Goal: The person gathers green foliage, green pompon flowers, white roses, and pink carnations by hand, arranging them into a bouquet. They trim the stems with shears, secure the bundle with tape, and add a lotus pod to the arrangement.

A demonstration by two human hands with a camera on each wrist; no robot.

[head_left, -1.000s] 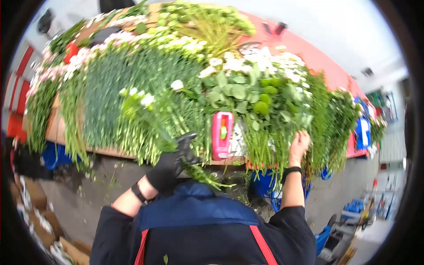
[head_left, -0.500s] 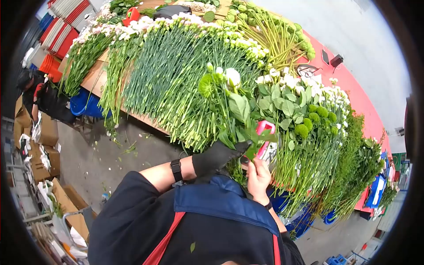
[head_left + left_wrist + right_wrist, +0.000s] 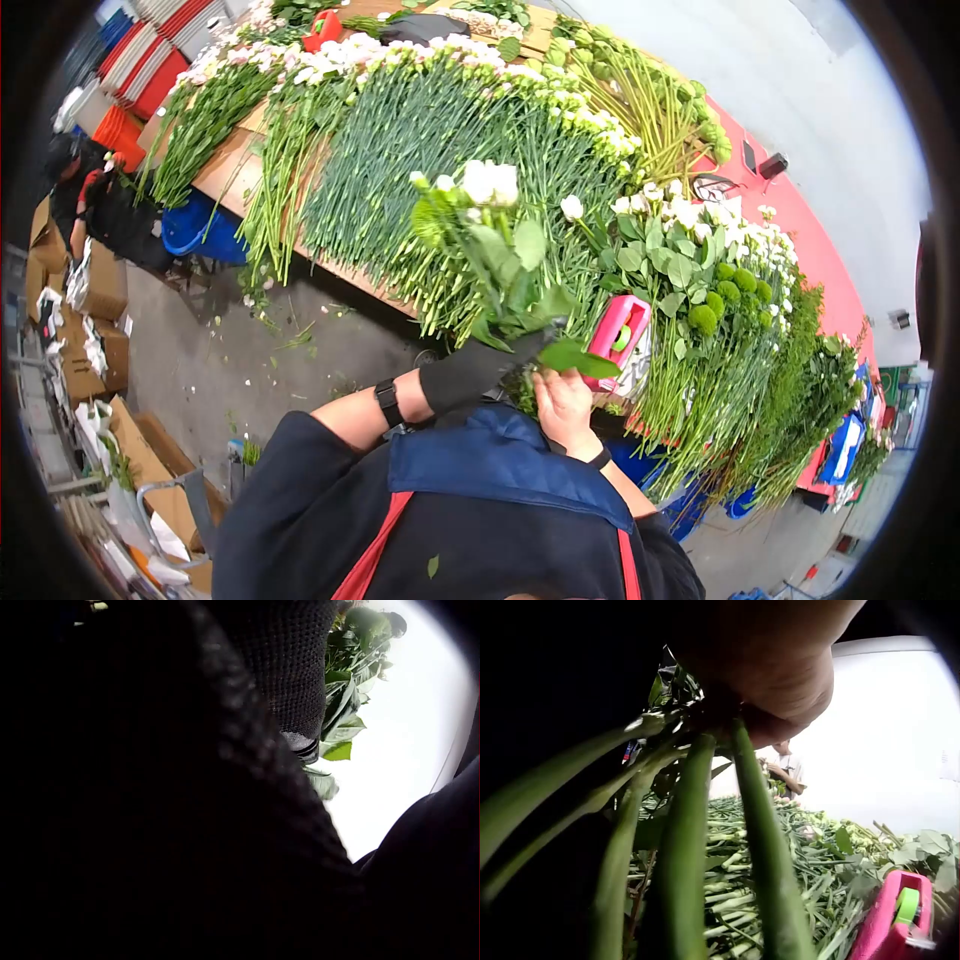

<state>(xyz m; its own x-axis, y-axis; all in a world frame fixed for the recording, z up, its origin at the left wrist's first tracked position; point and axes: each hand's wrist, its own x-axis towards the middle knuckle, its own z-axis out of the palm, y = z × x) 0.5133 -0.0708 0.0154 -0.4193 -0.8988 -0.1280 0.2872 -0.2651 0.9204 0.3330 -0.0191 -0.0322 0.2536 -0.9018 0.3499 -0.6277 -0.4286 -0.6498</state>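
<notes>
My left hand, in a black glove, holds a small bouquet upright by its stems in front of my chest. White blooms, a green pompon flower and broad leaves make up its head. Just below, my bare right hand grips the lower stems beside the glove, near a large leaf. In the right wrist view, several thick green stems run down from under the right hand. Dark glove fabric fills much of the left wrist view, with bouquet leaves beyond it.
A pink tape dispenser with a green roll lies at the table's near edge. Rows of long-stemmed flowers cover the table, with green pompons to the right. Blue buckets stand below. Another person works at the far left.
My right hand has come from the stems on the right to the bouquet's stems beside my left hand. The bouquet has risen and stands more upright. The head view has turned.
</notes>
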